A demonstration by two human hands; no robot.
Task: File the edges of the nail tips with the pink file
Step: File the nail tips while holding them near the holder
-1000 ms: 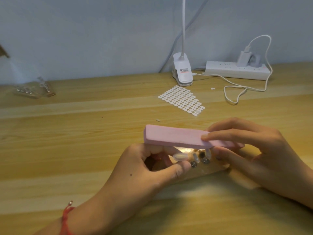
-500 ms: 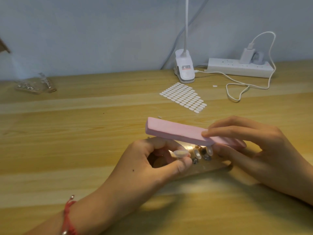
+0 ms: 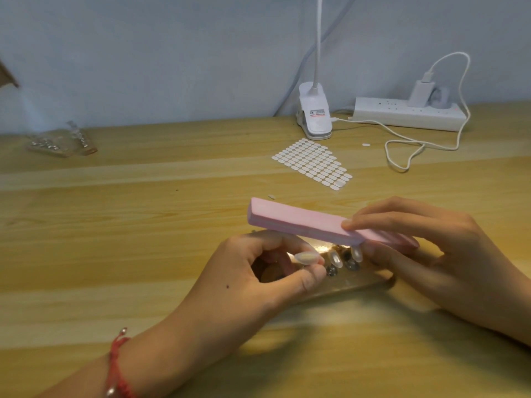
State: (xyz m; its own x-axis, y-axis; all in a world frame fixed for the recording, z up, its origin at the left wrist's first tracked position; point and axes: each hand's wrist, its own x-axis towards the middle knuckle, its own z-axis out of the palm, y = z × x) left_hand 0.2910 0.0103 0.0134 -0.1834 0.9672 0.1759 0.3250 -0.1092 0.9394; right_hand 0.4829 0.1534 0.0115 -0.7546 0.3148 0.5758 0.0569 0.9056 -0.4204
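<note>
- Both hands are occupied: by the left hand (image 3: 253,282) one nail tip (image 3: 307,257) is pinched between thumb and forefinger, just above the clear holder (image 3: 370,282).
- By the right hand (image 3: 431,254) the pink file (image 3: 301,222) is gripped at its right end, with the forefinger laid on top.
- The file is held in the air over the table (image 3: 115,225), directly above the other tips (image 3: 357,254) which stand on the holder; whether they are touched cannot be told.
- Compared with one second ago, the file is tilted more: its right end is lowered toward the standing tips and its left end is kept high.
- The hands are hardly shifted otherwise.
- It is judged that a filing stroke is being made on the standing tips, while the pinched tip is not yet filed.
</note>
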